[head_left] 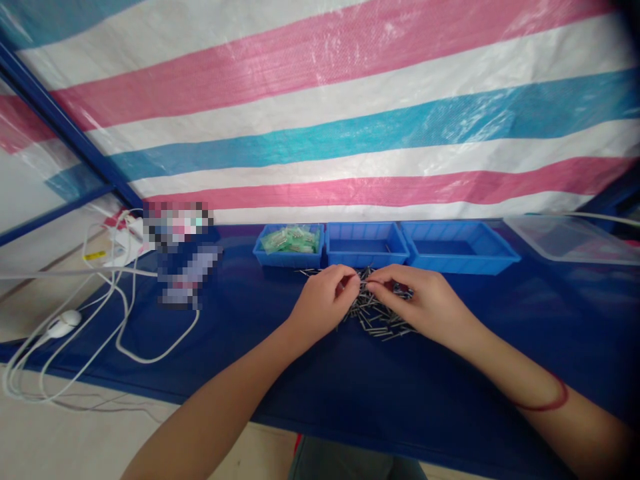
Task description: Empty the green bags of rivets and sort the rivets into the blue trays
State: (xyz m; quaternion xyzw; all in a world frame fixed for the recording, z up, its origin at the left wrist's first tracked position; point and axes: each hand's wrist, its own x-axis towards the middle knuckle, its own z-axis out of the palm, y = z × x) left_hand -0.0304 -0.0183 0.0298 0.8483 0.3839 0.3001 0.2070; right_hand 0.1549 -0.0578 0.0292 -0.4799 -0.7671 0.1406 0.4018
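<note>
A loose pile of thin grey metal nails or screws (383,321) lies on the blue table. Over its left side, my left hand (327,293) is closed, thumb against the bent fingers. My right hand (417,300) pinches from the other side, its fingertips almost meeting those of the left. Something small and thin seems to sit between the two sets of fingertips, too small to make out. Directly behind the hands stand a blue bin holding green plastic packets (293,240), a middle blue bin (367,257) with a small thin piece inside, and a wider blue bin (460,263).
The blue tabletop (350,393) runs in front of the pile. White cables (120,333) and a white plug (64,324) lie at the left, near blurred-out objects. A clear plastic lid or tray (565,240) rests at the back right. Striped sheeting (320,140) hangs behind.
</note>
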